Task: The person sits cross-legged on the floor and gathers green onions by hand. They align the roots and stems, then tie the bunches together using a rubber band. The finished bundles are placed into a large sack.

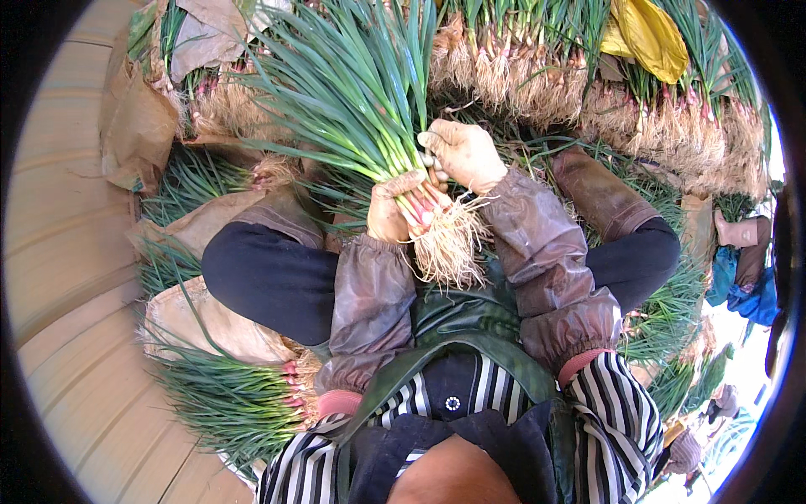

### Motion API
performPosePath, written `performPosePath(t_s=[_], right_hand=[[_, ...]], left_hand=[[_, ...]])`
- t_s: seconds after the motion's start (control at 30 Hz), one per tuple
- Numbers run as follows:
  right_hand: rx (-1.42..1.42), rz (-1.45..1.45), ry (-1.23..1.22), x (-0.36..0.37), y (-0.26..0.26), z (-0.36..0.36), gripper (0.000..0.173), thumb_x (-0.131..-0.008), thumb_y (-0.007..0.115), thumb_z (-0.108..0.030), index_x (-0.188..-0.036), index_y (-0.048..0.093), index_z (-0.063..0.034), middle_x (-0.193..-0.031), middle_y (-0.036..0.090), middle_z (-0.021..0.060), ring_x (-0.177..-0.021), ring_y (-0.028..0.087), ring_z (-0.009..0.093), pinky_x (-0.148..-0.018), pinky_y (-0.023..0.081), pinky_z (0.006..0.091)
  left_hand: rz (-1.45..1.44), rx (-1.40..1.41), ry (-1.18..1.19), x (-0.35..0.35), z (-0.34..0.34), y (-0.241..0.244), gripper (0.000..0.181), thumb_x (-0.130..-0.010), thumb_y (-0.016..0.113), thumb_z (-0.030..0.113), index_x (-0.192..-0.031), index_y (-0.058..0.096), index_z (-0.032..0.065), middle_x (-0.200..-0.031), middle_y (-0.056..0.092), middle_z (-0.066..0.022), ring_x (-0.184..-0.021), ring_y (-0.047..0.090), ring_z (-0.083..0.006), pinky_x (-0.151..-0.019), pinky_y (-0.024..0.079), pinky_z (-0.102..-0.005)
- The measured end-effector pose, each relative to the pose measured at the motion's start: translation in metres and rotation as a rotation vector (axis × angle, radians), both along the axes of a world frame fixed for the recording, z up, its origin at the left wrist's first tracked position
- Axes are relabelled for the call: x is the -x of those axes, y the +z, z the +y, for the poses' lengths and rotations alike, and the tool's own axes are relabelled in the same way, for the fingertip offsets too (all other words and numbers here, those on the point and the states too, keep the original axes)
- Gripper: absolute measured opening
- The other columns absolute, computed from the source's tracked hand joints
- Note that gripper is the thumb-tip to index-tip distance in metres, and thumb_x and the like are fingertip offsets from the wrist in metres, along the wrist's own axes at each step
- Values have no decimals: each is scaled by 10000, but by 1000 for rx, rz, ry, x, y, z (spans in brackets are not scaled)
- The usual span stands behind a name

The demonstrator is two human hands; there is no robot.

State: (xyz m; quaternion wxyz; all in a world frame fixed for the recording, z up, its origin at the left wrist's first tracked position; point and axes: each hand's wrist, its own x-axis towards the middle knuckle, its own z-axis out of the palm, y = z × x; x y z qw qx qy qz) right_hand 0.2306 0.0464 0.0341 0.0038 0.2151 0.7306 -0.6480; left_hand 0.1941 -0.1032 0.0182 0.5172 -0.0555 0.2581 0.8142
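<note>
My left hand (pixel 389 211) is wrapped around the lower stems of a bunch of green garlic plants (pixel 387 138), just above their reddish bases. The long green leaves fan up and to the left, and a mass of pale roots (pixel 448 246) hangs over my lap. Against the bunch's right side, the curled fingers of my right hand (pixel 466 154) grip garlic stems (pixel 434 179) at its edge. How many stems the right hand holds is hidden by its fingers.
Upright garlic bundles (pixel 510 69) stand in a row ahead, with yellow plastic (pixel 655 44) on top. More garlic (pixel 245 394) and a woven sack (pixel 214 321) lie at my left, beside a ribbed panel (pixel 69 239). At the far right shows another person's boot (pixel 737 231).
</note>
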Motion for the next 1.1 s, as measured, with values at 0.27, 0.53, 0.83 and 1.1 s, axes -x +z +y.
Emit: performPosePath(t_s=[0.27,0.53,0.83,1.1], right_hand=[[-996,95,-422,14,-35,61,180,-843,512,-235,-784,605,-92,-740,614,127,-715,614,289,-615,499,364],[188,217,174,-25,61,91,244,-889,524,-205,-1025,605,-18,-921,613,26,-685,524,66,-601,443,204],[41,-186,44,-22,32,50,327,-832,531,-336,-992,635,-70,-853,645,94,-699,594,183,-613,484,287],[484,138,-19,18,18,20,299,-891,529,-328,-1004,615,-65,-851,624,-14,-555,452,11,-484,333,142]], left_hand=[[-92,-171,39,-6,2,3,332,-738,593,93,-1048,517,1,-1001,541,-153,-906,550,-280,-747,487,-395],[-113,-355,94,-2,-8,12,320,-755,587,114,-1046,507,10,-1004,523,-152,-894,516,-263,-755,465,-388],[-90,-493,63,2,-11,18,372,-742,614,171,-1045,440,42,-990,440,-91,-825,410,-180,-752,375,-322],[-102,-450,86,-2,-8,12,373,-741,593,161,-1056,443,27,-984,443,-111,-860,441,-207,-766,401,-339]])
